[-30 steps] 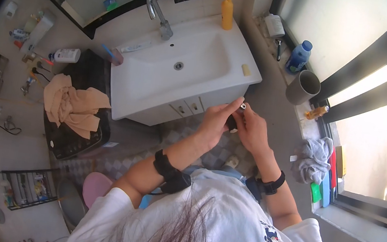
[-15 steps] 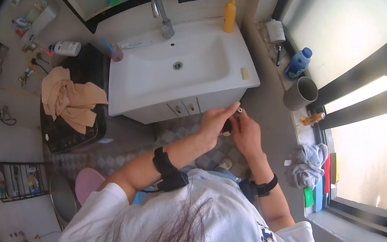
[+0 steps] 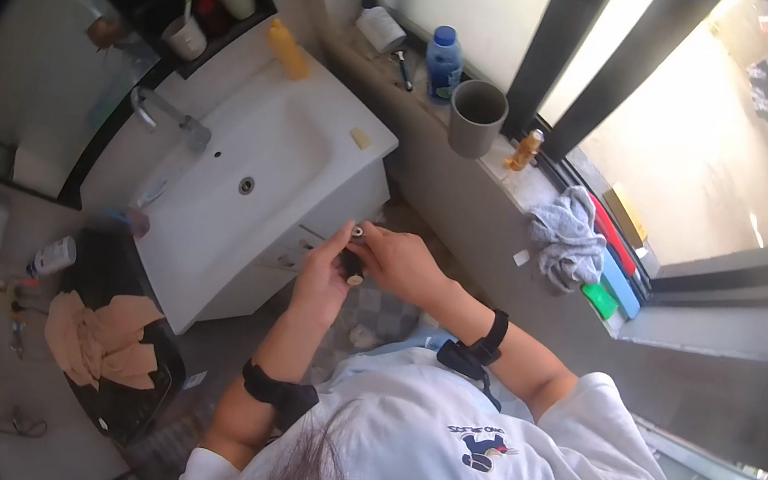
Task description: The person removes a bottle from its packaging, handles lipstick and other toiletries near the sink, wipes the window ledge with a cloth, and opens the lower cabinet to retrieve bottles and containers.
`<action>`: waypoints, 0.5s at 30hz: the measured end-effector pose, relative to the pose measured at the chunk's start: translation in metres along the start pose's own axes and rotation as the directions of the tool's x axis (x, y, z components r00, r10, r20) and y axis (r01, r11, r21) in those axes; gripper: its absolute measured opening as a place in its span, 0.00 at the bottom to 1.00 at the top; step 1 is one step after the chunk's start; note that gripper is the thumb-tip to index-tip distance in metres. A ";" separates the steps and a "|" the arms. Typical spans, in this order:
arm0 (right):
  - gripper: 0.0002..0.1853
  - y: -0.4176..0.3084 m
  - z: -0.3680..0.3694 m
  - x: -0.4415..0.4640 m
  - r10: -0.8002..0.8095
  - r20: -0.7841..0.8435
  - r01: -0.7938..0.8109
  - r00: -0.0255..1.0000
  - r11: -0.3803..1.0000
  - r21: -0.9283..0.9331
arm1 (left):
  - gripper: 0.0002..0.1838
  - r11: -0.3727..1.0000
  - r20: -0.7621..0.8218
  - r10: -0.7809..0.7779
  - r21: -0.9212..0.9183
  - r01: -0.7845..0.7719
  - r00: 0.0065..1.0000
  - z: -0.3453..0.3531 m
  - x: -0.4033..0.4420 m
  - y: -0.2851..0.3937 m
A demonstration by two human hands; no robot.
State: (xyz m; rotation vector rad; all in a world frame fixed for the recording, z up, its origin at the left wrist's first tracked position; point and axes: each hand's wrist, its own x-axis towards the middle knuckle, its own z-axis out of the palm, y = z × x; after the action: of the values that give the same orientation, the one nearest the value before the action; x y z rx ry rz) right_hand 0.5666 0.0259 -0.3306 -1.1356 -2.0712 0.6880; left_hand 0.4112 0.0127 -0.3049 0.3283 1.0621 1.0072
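Note:
In front of my body, beside the washbasin cabinet, both hands meet around a small dark cylindrical object (image 3: 355, 264). It has a pale round end towards me and a light ring-shaped part at the top; its exact kind cannot be made out. My left hand (image 3: 322, 278) is closed on its left side, thumb pointing up. From the right, my right hand (image 3: 398, 264) grips the upper part with bent fingers, which hide much of it. A white washbasin (image 3: 263, 146) with a chrome faucet (image 3: 172, 118) lies beyond my hands to the left.
Along the window ledge stand a blue bottle (image 3: 442, 68), a grey cup (image 3: 476, 119), a small amber bottle (image 3: 525, 150) and a crumpled grey cloth (image 3: 569, 237). A yellow bottle (image 3: 288, 51) is on the basin's back corner. Peach cloth (image 3: 102, 336) lies on a black-topped appliance at left.
My view has turned to the right, so the basin has shifted left and more of the window shows. Both hands still hold the dark object, which is now more visible between them.

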 end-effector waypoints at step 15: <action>0.17 0.005 -0.034 -0.025 0.142 0.106 -0.171 0.984 0.918 0.357 | 0.24 0.945 0.227 0.111 0.277 -0.173 0.968 0.017 0.030 -0.035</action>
State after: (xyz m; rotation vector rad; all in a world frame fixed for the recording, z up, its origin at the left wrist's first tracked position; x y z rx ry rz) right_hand 0.6051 0.0112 -0.3201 -1.0769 -1.8229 1.1602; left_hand 0.4472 0.0218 -0.3369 0.7494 1.0063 0.9187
